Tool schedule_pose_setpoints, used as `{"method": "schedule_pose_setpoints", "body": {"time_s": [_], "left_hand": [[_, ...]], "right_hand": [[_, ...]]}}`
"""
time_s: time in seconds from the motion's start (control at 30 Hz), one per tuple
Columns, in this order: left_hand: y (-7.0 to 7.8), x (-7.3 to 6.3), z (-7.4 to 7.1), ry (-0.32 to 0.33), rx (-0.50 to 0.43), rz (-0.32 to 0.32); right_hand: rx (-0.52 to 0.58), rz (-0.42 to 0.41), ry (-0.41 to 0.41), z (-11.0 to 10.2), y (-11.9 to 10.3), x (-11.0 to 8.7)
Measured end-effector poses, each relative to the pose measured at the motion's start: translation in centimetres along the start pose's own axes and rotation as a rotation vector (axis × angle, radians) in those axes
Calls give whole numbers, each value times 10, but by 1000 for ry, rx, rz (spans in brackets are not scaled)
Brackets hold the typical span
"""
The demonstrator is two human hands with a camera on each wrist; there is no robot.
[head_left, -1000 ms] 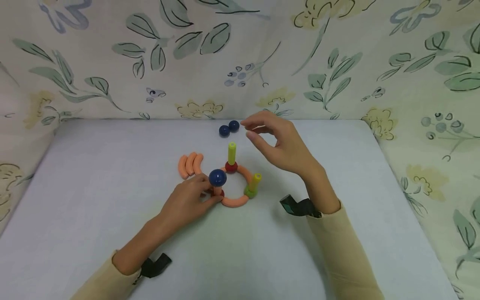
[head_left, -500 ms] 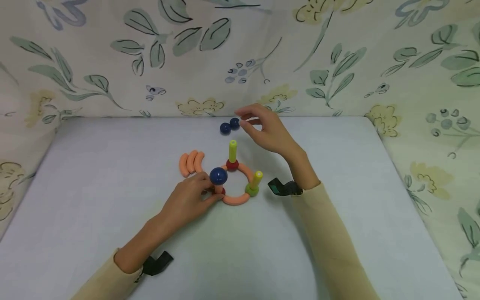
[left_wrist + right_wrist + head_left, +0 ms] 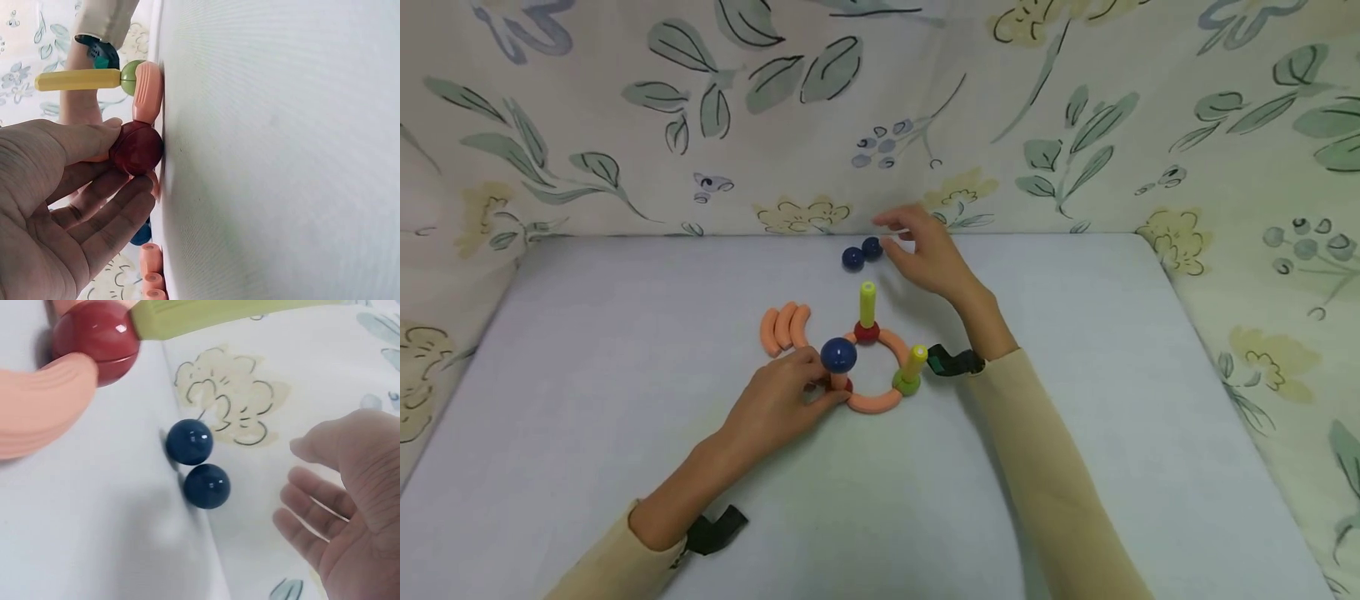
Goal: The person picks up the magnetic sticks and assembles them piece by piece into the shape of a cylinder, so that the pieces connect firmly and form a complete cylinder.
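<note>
Left grip (image 3: 773, 395) pinched, right grip (image 3: 929, 258) loose

A white table (image 3: 625, 367) bears a ring (image 3: 876, 403), three curved rods (image 3: 786, 326) and two balls (image 3: 853, 259).

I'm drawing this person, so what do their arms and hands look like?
The left sleeve and right sleeve are plain beige. By the left cuff is a black, angular gadget; by the right cuff is another black gadget, with a small green patch. The left hand and right hand wear no gloves.
</note>
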State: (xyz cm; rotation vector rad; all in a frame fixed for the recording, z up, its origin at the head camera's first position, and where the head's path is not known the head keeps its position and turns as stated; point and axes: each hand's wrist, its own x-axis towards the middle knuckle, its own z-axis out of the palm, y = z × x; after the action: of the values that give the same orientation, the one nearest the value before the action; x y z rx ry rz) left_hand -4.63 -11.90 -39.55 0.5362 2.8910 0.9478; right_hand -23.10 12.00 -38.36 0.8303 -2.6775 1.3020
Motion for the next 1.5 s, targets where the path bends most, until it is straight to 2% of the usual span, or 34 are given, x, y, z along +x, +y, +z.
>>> {"method": "schedule_pose_setpoints", "body": {"time_s": [0.47,0.73,0.87,1.07,1.5], "left_hand": [[-1,-5,3,-3,-9,-5],[-1,-4,2,10,-14,6],[-1,-2,2,15,-11,14],[0,-2,3,20,-14,13],[1,-1,1,17,-1,13]], "right_hand": [[-32,61,-87,27,16,-1],[-101,57,-125,28,20,2],[-150,68,-118,29,23,3],[-130,64,-101,28,24,3],[-142,129,-92,19,21,-11]]}}
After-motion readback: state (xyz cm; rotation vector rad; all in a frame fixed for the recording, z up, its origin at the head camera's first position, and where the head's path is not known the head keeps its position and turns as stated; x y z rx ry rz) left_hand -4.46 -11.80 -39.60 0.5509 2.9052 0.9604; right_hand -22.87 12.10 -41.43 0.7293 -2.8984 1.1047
